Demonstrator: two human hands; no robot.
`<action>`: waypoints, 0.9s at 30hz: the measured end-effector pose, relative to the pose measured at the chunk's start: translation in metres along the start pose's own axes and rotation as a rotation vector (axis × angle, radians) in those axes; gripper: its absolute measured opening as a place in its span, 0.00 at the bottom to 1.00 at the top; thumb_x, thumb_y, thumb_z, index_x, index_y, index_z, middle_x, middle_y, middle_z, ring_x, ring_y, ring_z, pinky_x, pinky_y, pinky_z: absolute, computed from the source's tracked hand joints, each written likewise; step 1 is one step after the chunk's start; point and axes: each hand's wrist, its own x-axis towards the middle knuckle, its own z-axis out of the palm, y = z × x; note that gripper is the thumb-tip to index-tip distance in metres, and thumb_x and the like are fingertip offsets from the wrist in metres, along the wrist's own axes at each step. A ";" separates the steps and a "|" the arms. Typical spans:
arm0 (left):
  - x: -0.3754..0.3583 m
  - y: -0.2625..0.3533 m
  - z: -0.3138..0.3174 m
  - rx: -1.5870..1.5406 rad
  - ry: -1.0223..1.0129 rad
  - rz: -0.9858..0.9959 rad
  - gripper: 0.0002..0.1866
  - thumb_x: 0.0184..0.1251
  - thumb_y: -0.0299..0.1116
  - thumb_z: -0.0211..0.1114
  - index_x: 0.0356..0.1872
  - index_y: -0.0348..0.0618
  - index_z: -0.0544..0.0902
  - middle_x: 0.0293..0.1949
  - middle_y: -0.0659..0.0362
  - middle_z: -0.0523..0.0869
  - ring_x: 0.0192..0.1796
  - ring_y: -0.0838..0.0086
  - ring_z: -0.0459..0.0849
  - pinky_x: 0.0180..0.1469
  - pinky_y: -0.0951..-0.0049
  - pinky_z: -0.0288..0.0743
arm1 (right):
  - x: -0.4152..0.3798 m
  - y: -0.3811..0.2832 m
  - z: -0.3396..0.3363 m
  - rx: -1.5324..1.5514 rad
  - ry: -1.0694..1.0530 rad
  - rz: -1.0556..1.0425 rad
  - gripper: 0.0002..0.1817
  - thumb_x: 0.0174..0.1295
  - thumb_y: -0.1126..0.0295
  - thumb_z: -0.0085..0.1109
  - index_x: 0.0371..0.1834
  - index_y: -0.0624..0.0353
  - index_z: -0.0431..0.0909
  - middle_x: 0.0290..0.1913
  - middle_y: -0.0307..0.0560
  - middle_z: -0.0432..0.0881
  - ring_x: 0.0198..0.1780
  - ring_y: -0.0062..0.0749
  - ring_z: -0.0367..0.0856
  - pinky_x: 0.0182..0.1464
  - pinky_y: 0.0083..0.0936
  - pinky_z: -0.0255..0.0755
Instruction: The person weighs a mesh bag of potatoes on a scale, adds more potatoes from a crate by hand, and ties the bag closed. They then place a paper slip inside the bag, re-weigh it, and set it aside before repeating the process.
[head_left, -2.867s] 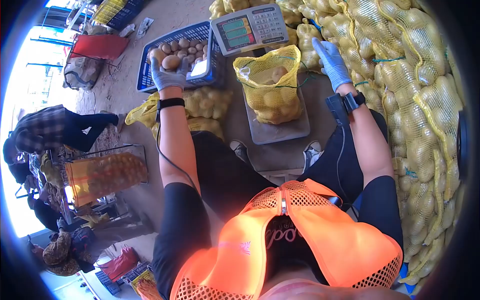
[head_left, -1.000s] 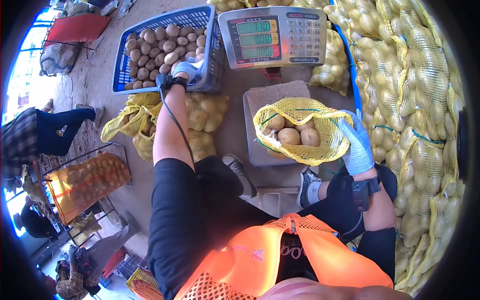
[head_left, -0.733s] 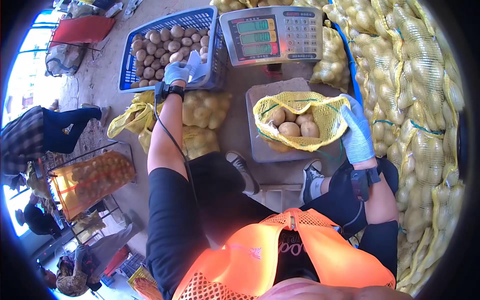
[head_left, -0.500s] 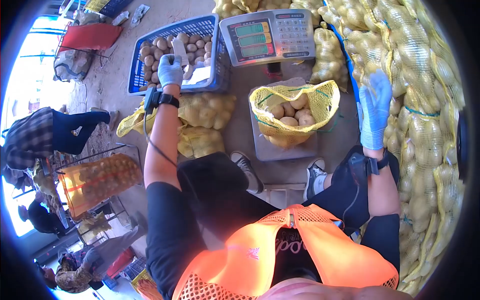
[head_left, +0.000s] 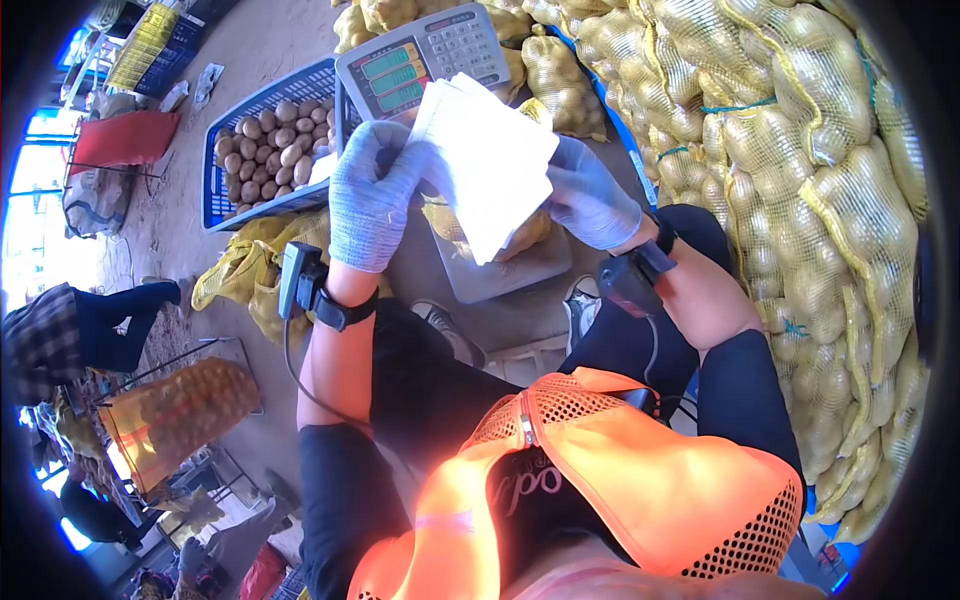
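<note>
Pinching the white sheets (head_left: 487, 165) at both edges, the left hand (head_left: 372, 200) and right hand (head_left: 597, 200) hold them over the yellow mesh bag (head_left: 530, 236), near side of the scale display (head_left: 395, 75); thick gloves could dull touch, letting one sheet slip or two cling

So we've got potatoes (head_left: 265, 152) in a crate (head_left: 268, 208) off the left edge of the platform (head_left: 490, 284), sacks (head_left: 262, 265) before the crate, a bag (head_left: 446, 222) on the platform, display (head_left: 395, 72) past its far edge, piled-up sacks (head_left: 820, 230) down our right.
</note>
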 end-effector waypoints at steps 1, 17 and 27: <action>0.000 -0.001 -0.002 0.001 0.034 0.025 0.03 0.64 0.25 0.58 0.37 0.38 0.75 0.25 0.62 0.80 0.23 0.84 0.77 0.24 0.86 0.69 | 0.000 0.005 -0.002 0.207 -0.002 -0.058 0.26 0.64 0.59 0.53 0.60 0.65 0.65 0.51 0.44 0.76 0.52 0.24 0.75 0.54 0.22 0.70; -0.014 -0.005 -0.024 -0.009 0.190 0.125 0.03 0.64 0.22 0.58 0.37 0.38 0.74 0.27 0.62 0.80 0.26 0.85 0.76 0.29 0.85 0.70 | 0.014 0.011 -0.007 0.287 0.234 -0.064 0.15 0.65 0.64 0.50 0.46 0.64 0.78 0.35 0.41 0.81 0.33 0.20 0.79 0.33 0.17 0.74; -0.011 -0.019 -0.033 -0.032 0.280 0.124 0.04 0.62 0.22 0.61 0.36 0.38 0.75 0.27 0.62 0.81 0.26 0.86 0.76 0.28 0.85 0.70 | 0.022 0.002 -0.005 -0.343 0.341 -0.093 0.09 0.64 0.69 0.54 0.41 0.65 0.77 0.30 0.41 0.80 0.25 0.18 0.79 0.26 0.13 0.75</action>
